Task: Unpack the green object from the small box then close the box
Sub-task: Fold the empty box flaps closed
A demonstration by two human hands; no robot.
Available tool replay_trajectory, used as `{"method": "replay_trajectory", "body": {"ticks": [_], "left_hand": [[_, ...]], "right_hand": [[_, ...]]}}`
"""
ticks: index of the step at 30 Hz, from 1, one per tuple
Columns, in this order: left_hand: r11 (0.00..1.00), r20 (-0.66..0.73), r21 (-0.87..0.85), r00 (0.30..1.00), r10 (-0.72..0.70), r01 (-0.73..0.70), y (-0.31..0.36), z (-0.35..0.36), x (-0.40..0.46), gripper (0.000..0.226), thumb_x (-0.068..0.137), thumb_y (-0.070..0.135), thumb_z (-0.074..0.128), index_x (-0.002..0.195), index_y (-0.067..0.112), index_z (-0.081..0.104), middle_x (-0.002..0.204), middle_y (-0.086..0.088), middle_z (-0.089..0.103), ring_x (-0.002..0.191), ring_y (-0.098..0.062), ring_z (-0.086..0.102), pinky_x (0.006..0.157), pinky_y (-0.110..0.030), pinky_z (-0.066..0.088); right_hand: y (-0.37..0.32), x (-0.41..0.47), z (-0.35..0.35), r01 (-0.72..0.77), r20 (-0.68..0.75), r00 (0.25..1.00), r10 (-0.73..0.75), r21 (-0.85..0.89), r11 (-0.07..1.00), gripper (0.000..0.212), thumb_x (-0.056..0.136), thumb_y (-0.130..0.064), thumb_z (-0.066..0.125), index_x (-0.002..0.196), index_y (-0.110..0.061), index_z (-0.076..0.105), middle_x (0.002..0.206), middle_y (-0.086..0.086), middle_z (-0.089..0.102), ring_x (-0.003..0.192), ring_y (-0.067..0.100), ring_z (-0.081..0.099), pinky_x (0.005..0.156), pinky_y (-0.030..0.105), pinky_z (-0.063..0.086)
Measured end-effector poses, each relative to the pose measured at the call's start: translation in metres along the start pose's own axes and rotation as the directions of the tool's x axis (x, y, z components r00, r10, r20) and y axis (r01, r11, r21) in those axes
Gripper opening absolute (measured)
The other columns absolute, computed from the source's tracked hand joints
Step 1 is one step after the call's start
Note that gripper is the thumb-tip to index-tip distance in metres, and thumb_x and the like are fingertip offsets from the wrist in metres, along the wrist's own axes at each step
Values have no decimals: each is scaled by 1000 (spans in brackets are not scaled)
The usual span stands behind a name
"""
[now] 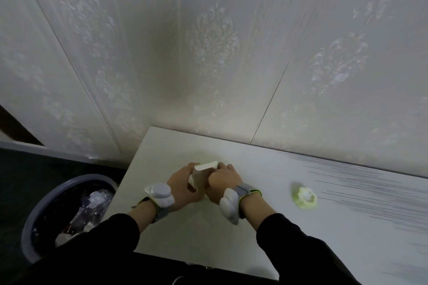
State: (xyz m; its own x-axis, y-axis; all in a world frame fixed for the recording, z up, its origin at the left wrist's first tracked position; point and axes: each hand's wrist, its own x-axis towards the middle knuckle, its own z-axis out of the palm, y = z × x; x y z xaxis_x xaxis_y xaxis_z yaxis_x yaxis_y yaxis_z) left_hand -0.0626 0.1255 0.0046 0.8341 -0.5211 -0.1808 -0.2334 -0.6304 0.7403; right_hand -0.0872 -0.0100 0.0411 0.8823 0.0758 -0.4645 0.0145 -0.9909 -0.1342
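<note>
The small pale box [202,174] stands on the white table [231,227], held between both hands. My left hand [184,186] grips its left side and my right hand [221,180] presses on its right side and top. A flap at the top of the box shows above my fingers; whether it is fully shut I cannot tell. The green object [305,198], pale green with a white centre, lies alone on the table to the right of my hands, well apart from them.
A grey waste bin [46,210] with crumpled plastic inside stands on the dark floor left of the table. A patterned wall [208,53] runs right behind the table. Grey trackers are strapped on both wrists.
</note>
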Motion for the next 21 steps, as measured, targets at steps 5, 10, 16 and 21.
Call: {"method": "replay_trajectory", "body": {"ticks": [5, 10, 16, 21], "left_hand": [[1000, -1, 4, 1000, -17, 17, -3, -1, -5, 61, 65, 40, 72, 120, 28, 48, 106, 5, 60, 94, -18, 60, 83, -36, 51], [999, -54, -22, 998, -24, 23, -10, -4, -8, 71, 56, 60, 56, 120, 30, 49, 104, 4, 58, 81, -16, 56, 76, -26, 43], [1000, -112, -1, 993, -29, 29, -19, -18, -11, 72, 59, 59, 46, 124, 27, 48, 111, -8, 59, 78, -21, 58, 75, -30, 47], [998, -149, 47, 988, -26, 33, -29, -46, -24, 78, 57, 60, 41, 125, 24, 49, 110, -10, 60, 74, -21, 59, 70, -26, 43]], "right_hand": [[12, -9, -5, -13, -129, 991, 44, 231, 973, 32, 90, -12, 44, 111, -8, 68, 122, 14, 63, 111, 30, 57, 96, 34, 48], [31, -23, -12, -61, -290, 929, 231, 495, 867, 35, 85, -2, 40, 83, -7, 74, 102, 10, 74, 95, 29, 65, 83, 35, 55], [26, -22, -16, -94, -166, 968, 188, 453, 886, 34, 85, -8, 42, 92, -12, 74, 110, 8, 73, 102, 28, 65, 87, 30, 54], [3, -12, -20, -103, -10, 994, 112, 312, 944, 32, 88, -8, 44, 107, -6, 69, 119, 13, 69, 107, 32, 64, 86, 31, 52]]}}
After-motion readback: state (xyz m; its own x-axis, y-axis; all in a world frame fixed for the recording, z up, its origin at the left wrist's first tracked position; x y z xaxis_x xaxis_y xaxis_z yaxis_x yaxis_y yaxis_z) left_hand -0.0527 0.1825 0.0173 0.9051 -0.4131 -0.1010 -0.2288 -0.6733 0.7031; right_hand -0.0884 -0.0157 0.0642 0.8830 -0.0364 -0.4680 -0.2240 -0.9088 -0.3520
